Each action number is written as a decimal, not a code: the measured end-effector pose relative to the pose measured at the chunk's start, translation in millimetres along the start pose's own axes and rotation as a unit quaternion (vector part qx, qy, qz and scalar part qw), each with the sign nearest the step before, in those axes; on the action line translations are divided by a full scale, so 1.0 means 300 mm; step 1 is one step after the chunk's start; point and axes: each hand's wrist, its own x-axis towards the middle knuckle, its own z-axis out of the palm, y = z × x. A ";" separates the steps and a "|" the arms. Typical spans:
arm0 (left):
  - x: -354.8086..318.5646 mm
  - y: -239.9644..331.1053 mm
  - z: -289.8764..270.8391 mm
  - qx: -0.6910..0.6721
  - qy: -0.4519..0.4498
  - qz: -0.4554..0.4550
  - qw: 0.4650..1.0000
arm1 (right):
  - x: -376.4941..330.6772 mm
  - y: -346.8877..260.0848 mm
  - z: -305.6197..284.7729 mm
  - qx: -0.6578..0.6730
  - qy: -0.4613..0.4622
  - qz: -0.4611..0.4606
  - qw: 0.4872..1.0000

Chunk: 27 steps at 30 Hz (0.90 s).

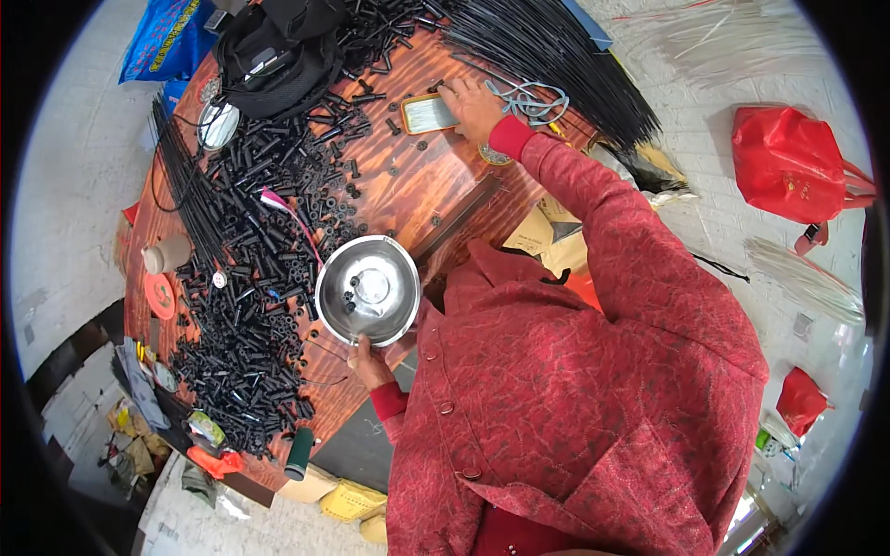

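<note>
My left hand (pixel 372 365) grips the near rim of a shiny metal bowl (pixel 394 320), thumb at the edge and the other fingers mostly hidden beneath. A few small black parts (pixel 349 298) lie inside the bowl, which is held over the table edge beside my red jacket. My right hand (pixel 475 109), at the end of a red patterned sleeve, is closed on the right end of a phone (pixel 428 114) with a yellowish case and a pale, reflective screen. A coiled grey-blue cord (pixel 530 100) lies just beyond that hand.
A large heap of black tubular parts (pixel 250 347) covers the left of the wooden table (pixel 422 190). Bundled black rods (pixel 565 69) lie at the far right, a black bag (pixel 278 65) at the back. A dark green cylinder (pixel 298 454) stands at the lower edge.
</note>
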 end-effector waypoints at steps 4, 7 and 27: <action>0.002 -0.025 -0.016 -0.023 -0.008 0.002 1.000 | 0.008 0.105 0.004 0.014 -0.034 0.040 0.999; -0.012 -0.019 0.008 -0.024 -0.001 0.020 1.000 | 0.021 0.191 0.013 0.001 -0.047 0.075 0.996; -0.090 -0.112 -0.098 -0.080 0.047 0.053 0.994 | -0.016 -0.440 0.113 0.310 -0.105 -0.125 0.937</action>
